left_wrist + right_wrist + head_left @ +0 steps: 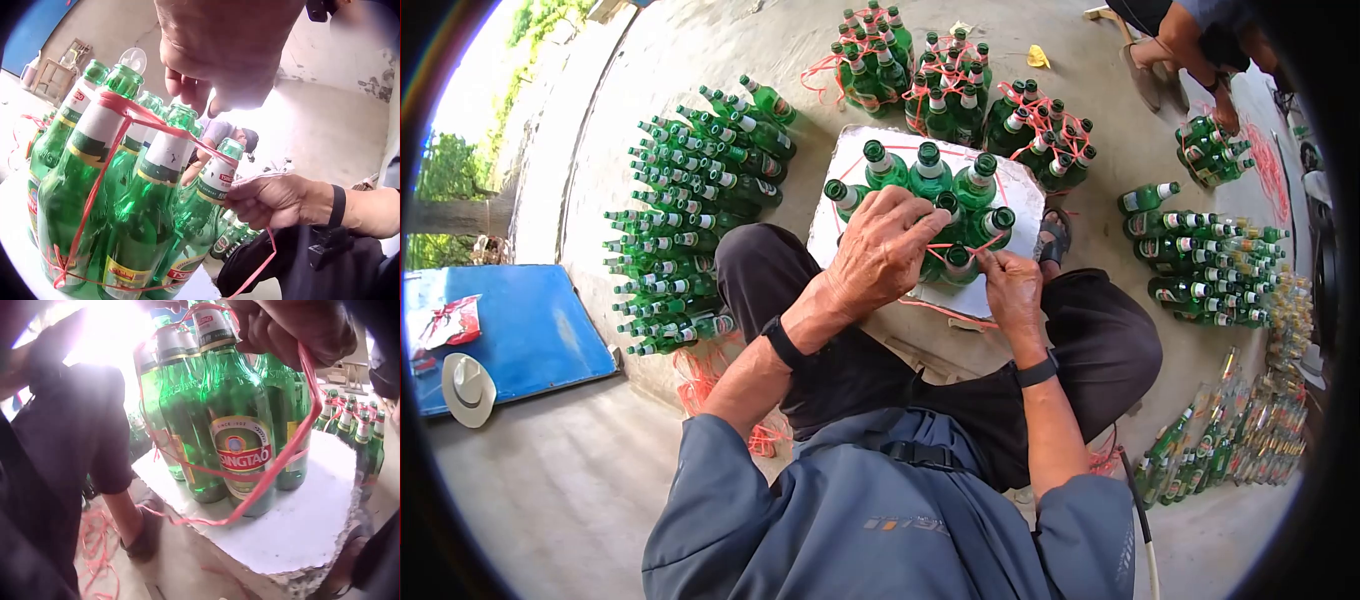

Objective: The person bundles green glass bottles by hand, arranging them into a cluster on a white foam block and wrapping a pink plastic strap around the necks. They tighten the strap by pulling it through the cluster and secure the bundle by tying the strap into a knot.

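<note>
A cluster of green beer bottles (928, 172) stands upright on a white board (840, 170). Red plastic twine (275, 475) runs round the bottles' necks and again lower round their bodies. My right hand (1012, 292) pinches the twine beside the neck of a near bottle (215, 175), and a loose length trails down from the fingers. Over the bottle tops is my left hand (887, 245), fingers bent downward close to a mouth in the middle of the cluster. I cannot tell whether those fingers grip anything.
Dense rows of green bottles (700, 220) stand at the left. Twine-tied bundles (945, 90) stand beyond the board. More bottles (1200, 260) are at the right, near another person (1190, 45) bending over a bundle. Loose red twine (97, 550) lies on the floor.
</note>
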Motion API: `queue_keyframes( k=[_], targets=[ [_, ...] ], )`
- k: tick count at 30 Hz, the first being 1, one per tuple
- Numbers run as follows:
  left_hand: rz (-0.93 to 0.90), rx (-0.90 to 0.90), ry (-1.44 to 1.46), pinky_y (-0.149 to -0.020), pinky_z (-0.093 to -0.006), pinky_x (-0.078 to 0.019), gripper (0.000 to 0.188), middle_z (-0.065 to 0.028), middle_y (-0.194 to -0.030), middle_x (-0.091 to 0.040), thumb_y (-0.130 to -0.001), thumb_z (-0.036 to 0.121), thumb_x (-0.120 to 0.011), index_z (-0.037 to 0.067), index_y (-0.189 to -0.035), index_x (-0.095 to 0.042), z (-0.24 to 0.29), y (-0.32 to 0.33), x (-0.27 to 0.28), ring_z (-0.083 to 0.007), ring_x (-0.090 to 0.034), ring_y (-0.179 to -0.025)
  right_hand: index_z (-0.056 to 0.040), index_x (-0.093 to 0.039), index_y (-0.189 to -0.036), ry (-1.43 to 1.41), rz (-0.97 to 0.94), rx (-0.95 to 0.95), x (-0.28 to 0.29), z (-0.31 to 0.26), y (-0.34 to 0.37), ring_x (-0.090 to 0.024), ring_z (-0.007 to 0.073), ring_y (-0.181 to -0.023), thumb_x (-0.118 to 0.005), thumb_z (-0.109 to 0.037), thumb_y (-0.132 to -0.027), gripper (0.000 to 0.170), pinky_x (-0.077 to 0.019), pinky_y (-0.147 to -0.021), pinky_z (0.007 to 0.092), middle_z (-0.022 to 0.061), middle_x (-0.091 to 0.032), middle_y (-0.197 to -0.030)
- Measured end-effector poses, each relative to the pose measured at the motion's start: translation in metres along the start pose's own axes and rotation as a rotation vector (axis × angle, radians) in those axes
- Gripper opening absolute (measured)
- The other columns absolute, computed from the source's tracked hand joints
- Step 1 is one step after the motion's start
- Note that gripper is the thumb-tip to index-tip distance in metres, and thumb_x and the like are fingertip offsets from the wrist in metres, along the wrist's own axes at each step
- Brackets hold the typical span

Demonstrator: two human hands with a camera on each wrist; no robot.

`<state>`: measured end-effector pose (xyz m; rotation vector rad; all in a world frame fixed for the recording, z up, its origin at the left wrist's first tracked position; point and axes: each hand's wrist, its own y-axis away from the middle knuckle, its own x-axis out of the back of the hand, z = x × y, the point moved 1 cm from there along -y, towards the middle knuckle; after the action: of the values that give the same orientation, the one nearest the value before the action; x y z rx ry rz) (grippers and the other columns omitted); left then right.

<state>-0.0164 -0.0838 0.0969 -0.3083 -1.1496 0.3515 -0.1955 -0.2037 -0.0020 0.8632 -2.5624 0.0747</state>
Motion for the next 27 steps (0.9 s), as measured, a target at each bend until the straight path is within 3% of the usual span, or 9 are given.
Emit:
queue_keyframes(
  k=[4, 5, 8, 9, 13, 16, 19, 24, 27],
  targets=[
    [-0.135, -0.12, -0.114, -0.098, -0.0492, -0.0434, 0.041, -0.0085, -0.123, -0.063, -0.073, 0.004, -0.072, 0.016, -0.112, -0.073, 0.006, -0.028, 0.006, -0.0314, -0.054, -0.117, 0.0052, -0.06, -0.069, -0.095, -0.004, -0.109, -0.011, 0.008, -0.004, -0.034, 0.015, -0.055, -0.073, -0.029, -0.096, 0.046, -0.0344, -0.053, 0.0365, 0.0118, -0.041, -0.055],
    [-0.171, -0.145, -0.121, -0.107, -0.0538, -0.0381, 0.038, -0.0085, -0.14, -0.057, -0.073, 0.009, -0.072, 0.021, -0.108, -0.075, 0.001, -0.032, -0.002, -0.0338, -0.047, -0.133, 0.0055, -0.06, -0.068, -0.135, -0.021, -0.096, -0.012, 0.012, -0.004, -0.035, 0.0139, -0.056, -0.073, -0.031, -0.096, 0.047, -0.0342, -0.053, 0.036, 0.0103, -0.041, -0.055],
    [-0.259, -0.217, -0.212, -0.116, -0.0602, -0.0286, 0.035, -0.0075, -0.152, -0.051, -0.073, 0.012, -0.073, 0.024, -0.105, -0.077, -0.001, -0.054, -0.005, -0.0361, -0.035, -0.147, 0.0064, -0.062, -0.067, -0.239, -0.07, -0.111, -0.008, 0.013, -0.006, -0.036, 0.0111, -0.057, -0.074, -0.034, -0.096, 0.051, -0.0338, -0.053, 0.0348, 0.0061, -0.044, -0.053],
    [-0.309, -0.215, -0.132, -0.119, -0.0676, -0.0191, 0.032, -0.0048, -0.159, -0.045, -0.073, 0.013, -0.072, 0.029, -0.1, -0.079, -0.008, -0.056, -0.014, -0.0365, -0.023, -0.155, 0.0068, -0.062, -0.067, -0.264, -0.088, -0.156, -0.007, 0.011, -0.006, -0.037, 0.0104, -0.057, -0.074, -0.035, -0.095, 0.052, -0.0338, -0.053, 0.0345, 0.0049, -0.044, -0.053],
    [-0.416, -0.212, -0.063, -0.114, -0.0764, -0.0161, 0.034, 0.0002, -0.162, -0.042, -0.074, 0.011, -0.071, 0.036, -0.095, -0.079, -0.021, -0.056, -0.026, -0.0384, -0.019, -0.156, 0.0078, -0.064, -0.066, -0.309, -0.132, -0.249, -0.004, 0.01, -0.011, -0.04, 0.0086, -0.056, -0.075, -0.037, -0.094, 0.054, -0.0345, -0.052, 0.0339, 0.0026, -0.047, -0.052],
    [-0.461, -0.199, -0.114, -0.114, -0.0777, -0.0147, 0.035, 0.0017, -0.163, -0.041, -0.075, 0.01, -0.069, 0.036, -0.096, -0.079, -0.019, -0.058, -0.029, -0.04, -0.017, -0.156, 0.0064, -0.067, -0.068, -0.323, -0.146, -0.264, -0.01, 0.021, -0.019, -0.041, 0.0091, -0.054, -0.076, -0.032, -0.091, 0.046, -0.0361, -0.051, 0.0346, 0.0043, -0.048, -0.051],
    [-0.454, -0.188, -0.083, -0.113, -0.0786, -0.0135, 0.035, 0.0027, -0.163, -0.04, -0.077, 0.011, -0.067, 0.037, -0.096, -0.079, -0.019, -0.057, -0.031, -0.0409, -0.016, -0.156, 0.0047, -0.069, -0.07, -0.35, -0.022, -0.172, -0.027, 0.031, -0.022, -0.042, 0.0095, -0.053, -0.075, -0.028, -0.089, 0.038, -0.0372, -0.051, 0.0359, 0.0054, -0.049, -0.05],
    [-0.492, -0.177, -0.1, -0.113, -0.0787, -0.0129, 0.037, 0.0034, -0.163, -0.04, -0.074, 0.013, -0.069, 0.04, -0.098, -0.079, -0.019, -0.06, -0.029, -0.0406, -0.014, -0.157, 0.0042, -0.069, -0.07, -0.406, -0.032, -0.255, -0.029, 0.032, -0.023, -0.041, 0.0097, -0.052, -0.075, -0.026, -0.088, 0.036, -0.0367, -0.05, 0.0368, 0.005, -0.047, -0.05],
    [-0.502, -0.193, -0.087, -0.113, -0.0782, -0.0132, 0.022, 0.001, -0.165, -0.035, -0.077, 0.012, -0.072, 0.027, -0.092, -0.076, -0.022, -0.059, -0.029, -0.04, -0.014, -0.157, 0.0044, -0.065, -0.065, -0.39, -0.07, -0.241, -0.024, 0.03, -0.023, -0.038, 0.0091, -0.052, -0.076, -0.027, -0.09, 0.041, -0.0338, -0.049, 0.0358, 0.0024, -0.044, -0.05]
  ],
)
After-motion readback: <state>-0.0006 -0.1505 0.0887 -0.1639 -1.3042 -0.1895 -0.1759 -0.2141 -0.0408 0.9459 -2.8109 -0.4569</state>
